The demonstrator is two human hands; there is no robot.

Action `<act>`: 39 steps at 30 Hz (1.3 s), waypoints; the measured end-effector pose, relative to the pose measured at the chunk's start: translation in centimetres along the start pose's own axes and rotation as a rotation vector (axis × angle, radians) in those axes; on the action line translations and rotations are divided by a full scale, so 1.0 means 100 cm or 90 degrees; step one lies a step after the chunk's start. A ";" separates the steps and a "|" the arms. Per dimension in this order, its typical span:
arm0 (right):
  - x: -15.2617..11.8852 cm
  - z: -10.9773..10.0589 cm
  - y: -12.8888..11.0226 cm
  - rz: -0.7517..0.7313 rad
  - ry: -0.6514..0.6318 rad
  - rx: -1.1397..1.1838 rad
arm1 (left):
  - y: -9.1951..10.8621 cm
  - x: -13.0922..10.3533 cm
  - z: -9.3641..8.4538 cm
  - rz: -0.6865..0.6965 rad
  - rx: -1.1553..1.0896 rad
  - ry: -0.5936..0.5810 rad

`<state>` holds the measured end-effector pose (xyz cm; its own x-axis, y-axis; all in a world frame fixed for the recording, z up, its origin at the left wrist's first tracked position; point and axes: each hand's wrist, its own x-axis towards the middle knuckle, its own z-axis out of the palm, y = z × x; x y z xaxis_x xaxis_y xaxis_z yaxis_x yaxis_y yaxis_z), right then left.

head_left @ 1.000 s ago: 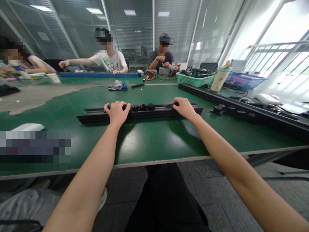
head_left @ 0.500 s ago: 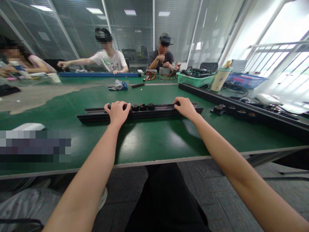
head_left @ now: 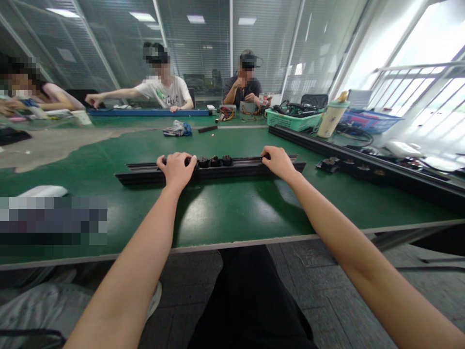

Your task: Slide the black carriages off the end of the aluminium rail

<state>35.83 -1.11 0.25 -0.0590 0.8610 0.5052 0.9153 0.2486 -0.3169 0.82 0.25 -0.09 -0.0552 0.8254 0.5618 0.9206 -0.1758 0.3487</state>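
Rail (head_left: 247,169): black, lying crosswise on the green surface (head_left: 225,213), sockets (head_left: 214,161) seated mid-length. Left hand (head_left: 177,169): grip curled over the rail, left of the sockets. Right hand (head_left: 278,161): grip curled over its right part. Far right: green basket (head_left: 294,121), beside a cup (head_left: 331,119).

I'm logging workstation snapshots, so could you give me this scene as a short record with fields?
Left hand: on the long black channel-shaped rail, left of its middle; fingertips partly hidden
Left hand point
Right hand: at the same rail, near its right end; grip unclear
Right hand point
In rail: dark round parts between the hands
Surface: glossy green tabletop
Right side: green plastic basket, cream cup
Beyond rail: crumpled grey-and-blue cloth
Co-workers: three people, across the table
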 end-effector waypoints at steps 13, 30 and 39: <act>0.003 0.002 0.003 0.004 -0.001 -0.003 | 0.001 0.000 0.000 -0.001 0.006 0.001; 0.002 -0.001 0.006 0.024 0.007 0.007 | 0.001 0.000 0.001 0.001 0.000 0.007; 0.002 -0.004 0.011 0.035 0.001 0.003 | 0.001 0.000 0.000 0.000 0.003 0.004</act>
<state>36.95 -0.85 0.35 -0.0079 0.8726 0.4883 0.9149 0.2034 -0.3487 0.91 0.30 -0.07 -0.0585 0.8219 0.5666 0.9226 -0.1723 0.3451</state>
